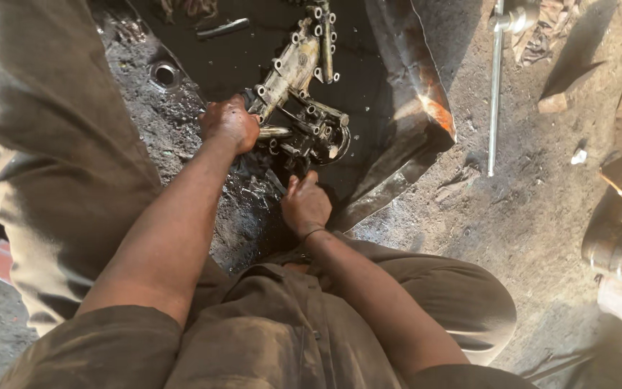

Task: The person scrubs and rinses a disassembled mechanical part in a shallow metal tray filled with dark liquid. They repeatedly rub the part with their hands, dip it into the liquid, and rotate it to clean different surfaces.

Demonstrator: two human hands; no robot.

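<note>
the grimy pale metal casting studded with short bolt stubs (298, 86) lies at twelve o'clock from the person, in a shallow dark metal tray (404, 137) of black oily liquid. the left hand (230, 122) is fisted, fingers together, clamped on a stubby metal part at the casting's nine o'clock edge. the right hand (305, 204), at six o'clock of the casting, reaches its fingertips to the lower end; whether they grip cannot be told. both forearms stretch forward from between the knees. a long steel rod (494, 94) lies on the dirt at three o'clock.
</note>
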